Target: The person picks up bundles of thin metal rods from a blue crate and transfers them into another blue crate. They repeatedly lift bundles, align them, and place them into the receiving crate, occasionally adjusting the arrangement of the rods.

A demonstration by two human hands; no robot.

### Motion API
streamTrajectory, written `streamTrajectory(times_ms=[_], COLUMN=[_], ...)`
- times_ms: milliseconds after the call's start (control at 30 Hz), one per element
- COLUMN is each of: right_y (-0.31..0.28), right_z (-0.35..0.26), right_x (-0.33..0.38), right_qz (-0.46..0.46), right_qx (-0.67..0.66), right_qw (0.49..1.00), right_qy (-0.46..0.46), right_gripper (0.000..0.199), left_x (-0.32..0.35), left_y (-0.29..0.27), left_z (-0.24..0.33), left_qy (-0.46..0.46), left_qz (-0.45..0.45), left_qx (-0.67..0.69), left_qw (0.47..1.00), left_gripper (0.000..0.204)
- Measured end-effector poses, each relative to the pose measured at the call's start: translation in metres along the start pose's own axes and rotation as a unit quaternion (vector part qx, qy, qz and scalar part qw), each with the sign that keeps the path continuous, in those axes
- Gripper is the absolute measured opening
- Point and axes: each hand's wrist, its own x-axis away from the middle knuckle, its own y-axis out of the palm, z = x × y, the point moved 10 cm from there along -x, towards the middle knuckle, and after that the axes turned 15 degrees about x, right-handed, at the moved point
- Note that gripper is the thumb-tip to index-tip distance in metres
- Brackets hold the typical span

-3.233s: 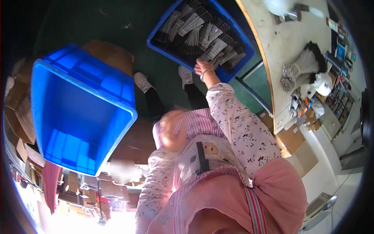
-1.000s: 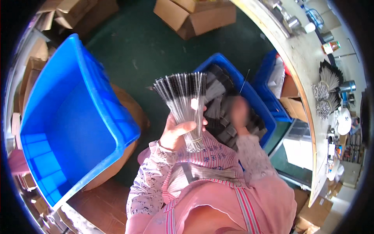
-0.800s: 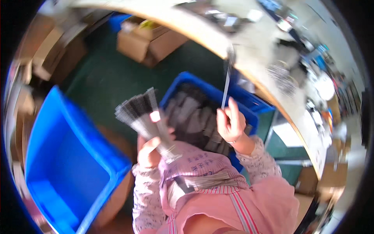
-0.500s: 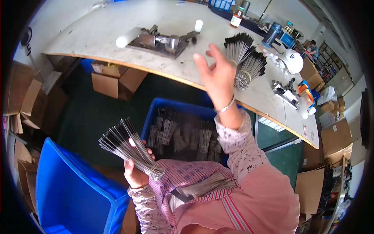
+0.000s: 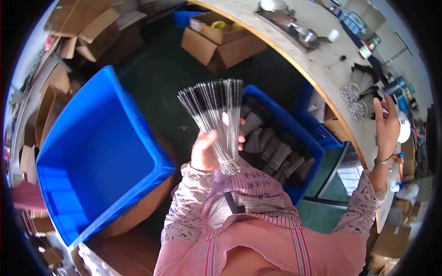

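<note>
My left hand (image 5: 205, 151) is closed around the middle of a bundle of thin wire-handled brushes (image 5: 212, 110). Their black bristle ends fan out at the top. A band gathers the silvery looped wire ends at the bottom. Over the workbench's right part, my right hand (image 5: 387, 123) is raised with thumb and fingers apart and nothing in it. Just left of that hand, more brush bundles (image 5: 357, 94) lie on the white workbench (image 5: 329, 69), loops toward me. A blue bin (image 5: 317, 154) in front of me holds several banded brush bundles (image 5: 278, 149).
At left stands a large blue bin (image 5: 108, 156) with its inside bare. Cardboard boxes lie beyond it, one open box (image 5: 221, 43) by the bench edge. On the bench are a metal clamp fixture (image 5: 294, 27), a jar (image 5: 367, 49) and a white cap (image 5: 404, 128).
The view has swung left, bringing the left bin fully in. The brush bundle in my left hand is more upright, before the bin of bundles. My right hand appears farther right, still empty.
</note>
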Motion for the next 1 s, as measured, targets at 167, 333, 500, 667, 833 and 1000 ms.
streamTrajectory(times_ms=[167,333,500,667,833,1000], right_y=[0.06,0.096,0.082,0.052,0.038,0.064], right_z=[-0.031,-0.045,-0.044,-0.021,0.007,0.025], right_x=[-0.024,-0.025,-0.011,0.017,0.018,0.013], right_qz=[-0.035,-0.084,-0.062,-0.119,-0.054,-0.182], right_qx=[0.049,0.046,-0.029,-0.06,0.042,0.006], right_qw=[0.987,0.984,0.97,0.982,0.996,0.983], right_qy=[-0.148,-0.152,-0.232,-0.133,-0.05,-0.008], right_gripper=[0.068,0.069,0.049,0.041,0.065,0.072], left_x=[0.015,0.021,0.024,0.029,0.035,0.044], left_y=[0.018,0.027,0.027,0.035,0.055,0.062], left_z=[0.021,0.047,0.062,0.062,0.057,0.053], left_qy=[0.052,0.145,0.147,0.068,-0.018,-0.067], left_qz=[0.036,0.049,0.002,-0.131,-0.241,-0.205], left_qx=[-0.083,-0.112,-0.019,0.18,0.255,0.243], left_qw=[0.995,0.982,0.989,0.973,0.936,0.946], left_gripper=[0.038,0.047,0.049,0.054,0.062,0.065])
